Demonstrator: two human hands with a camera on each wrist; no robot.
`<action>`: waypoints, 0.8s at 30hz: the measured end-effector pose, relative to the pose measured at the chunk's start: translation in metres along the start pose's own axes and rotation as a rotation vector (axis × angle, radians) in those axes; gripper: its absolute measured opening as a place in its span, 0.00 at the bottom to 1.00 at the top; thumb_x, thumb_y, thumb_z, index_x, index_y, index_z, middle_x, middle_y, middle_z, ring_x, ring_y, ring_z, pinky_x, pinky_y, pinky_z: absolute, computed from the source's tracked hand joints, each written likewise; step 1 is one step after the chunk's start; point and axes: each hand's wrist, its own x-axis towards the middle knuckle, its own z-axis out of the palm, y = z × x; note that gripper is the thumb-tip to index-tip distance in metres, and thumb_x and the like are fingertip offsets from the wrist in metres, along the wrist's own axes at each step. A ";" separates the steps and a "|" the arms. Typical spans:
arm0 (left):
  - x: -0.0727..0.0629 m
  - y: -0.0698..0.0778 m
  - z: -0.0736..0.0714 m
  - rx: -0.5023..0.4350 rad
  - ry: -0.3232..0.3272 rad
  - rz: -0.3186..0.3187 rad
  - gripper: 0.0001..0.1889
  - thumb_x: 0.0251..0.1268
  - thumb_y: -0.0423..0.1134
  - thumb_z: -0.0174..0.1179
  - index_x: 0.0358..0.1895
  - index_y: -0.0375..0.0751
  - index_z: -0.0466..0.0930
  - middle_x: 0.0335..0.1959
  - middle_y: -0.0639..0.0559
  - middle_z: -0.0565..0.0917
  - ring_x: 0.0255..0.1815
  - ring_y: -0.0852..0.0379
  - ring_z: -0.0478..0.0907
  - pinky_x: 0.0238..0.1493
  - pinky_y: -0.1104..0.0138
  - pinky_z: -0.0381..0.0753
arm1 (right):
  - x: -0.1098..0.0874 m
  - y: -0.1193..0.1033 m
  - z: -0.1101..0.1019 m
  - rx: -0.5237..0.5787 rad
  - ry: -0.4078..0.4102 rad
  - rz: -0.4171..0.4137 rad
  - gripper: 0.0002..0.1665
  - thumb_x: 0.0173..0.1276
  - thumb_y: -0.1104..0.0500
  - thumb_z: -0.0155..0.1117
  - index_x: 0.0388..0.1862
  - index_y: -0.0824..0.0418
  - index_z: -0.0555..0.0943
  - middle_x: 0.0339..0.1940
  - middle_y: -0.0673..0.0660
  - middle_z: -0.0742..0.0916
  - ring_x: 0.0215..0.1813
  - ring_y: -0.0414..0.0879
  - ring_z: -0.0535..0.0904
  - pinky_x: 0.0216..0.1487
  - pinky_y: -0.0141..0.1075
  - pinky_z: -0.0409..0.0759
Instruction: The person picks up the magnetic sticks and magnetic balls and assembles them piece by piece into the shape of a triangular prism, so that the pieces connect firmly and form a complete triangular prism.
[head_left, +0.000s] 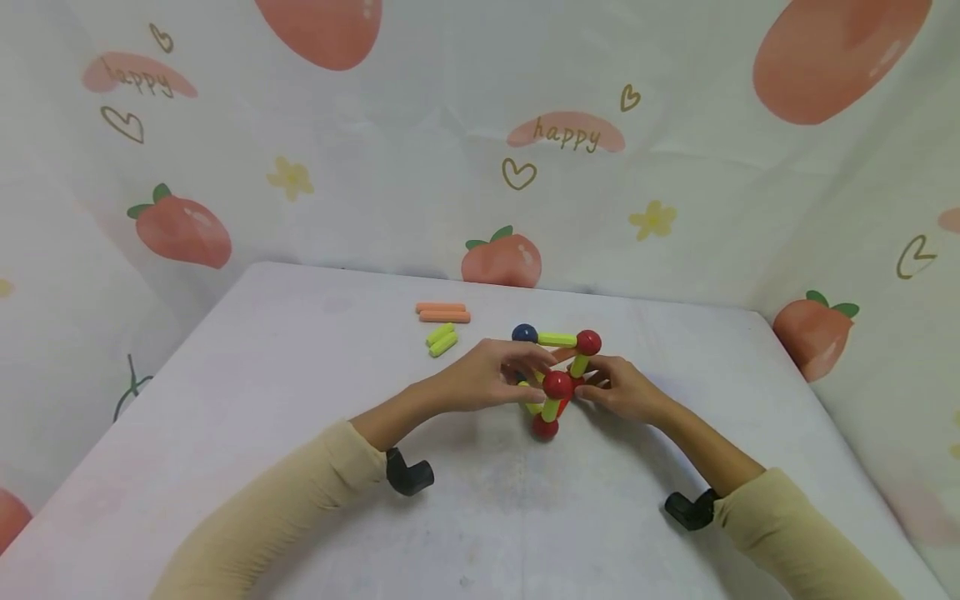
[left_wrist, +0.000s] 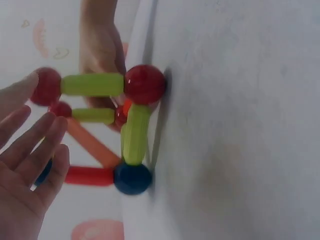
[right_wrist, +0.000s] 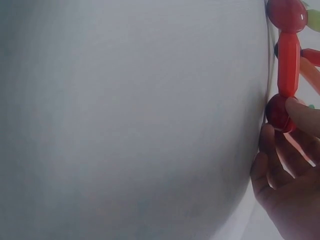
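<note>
Between both hands stands a frame of magnetic building sticks and balls (head_left: 557, 340), with red and dark blue balls joined by yellow-green, red and orange sticks. My left hand (head_left: 483, 375) is at its left side, fingers loosely extended. In the left wrist view its thumb tip is against an upper red ball (left_wrist: 46, 86), with the other fingers spread below. The right hand (head_left: 626, 390) reaches in from the right. Seen from the right wrist, its thumb and fingers pinch a low red ball (right_wrist: 280, 112) at the end of a red stick (right_wrist: 288, 64).
Two orange sticks (head_left: 444, 317) lie side by side behind the frame to the left. Two short yellow-green sticks (head_left: 442, 344) are just in front of them. A white cloth covers the table (head_left: 465, 533), and a fruit-patterned curtain (head_left: 420, 142) hangs behind it.
</note>
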 end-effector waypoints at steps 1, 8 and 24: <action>-0.002 -0.001 -0.003 -0.003 0.018 -0.001 0.21 0.62 0.38 0.69 0.58 0.38 0.79 0.47 0.49 0.86 0.46 0.57 0.83 0.42 0.67 0.83 | 0.000 0.001 0.000 -0.002 -0.001 -0.001 0.22 0.69 0.61 0.67 0.59 0.69 0.77 0.53 0.62 0.85 0.51 0.55 0.83 0.52 0.42 0.82; -0.021 -0.023 -0.034 -0.003 0.290 -0.092 0.13 0.65 0.35 0.66 0.51 0.38 0.83 0.41 0.49 0.87 0.42 0.57 0.82 0.44 0.64 0.83 | 0.000 0.003 0.000 0.002 -0.003 0.003 0.23 0.70 0.60 0.66 0.60 0.69 0.77 0.54 0.63 0.85 0.52 0.55 0.82 0.53 0.42 0.81; -0.038 -0.099 -0.084 0.216 0.461 -0.413 0.14 0.67 0.24 0.58 0.55 0.29 0.80 0.51 0.38 0.84 0.54 0.43 0.79 0.58 0.52 0.76 | 0.000 0.003 0.001 0.018 -0.004 0.013 0.24 0.69 0.61 0.66 0.61 0.70 0.76 0.54 0.63 0.84 0.52 0.56 0.82 0.54 0.46 0.82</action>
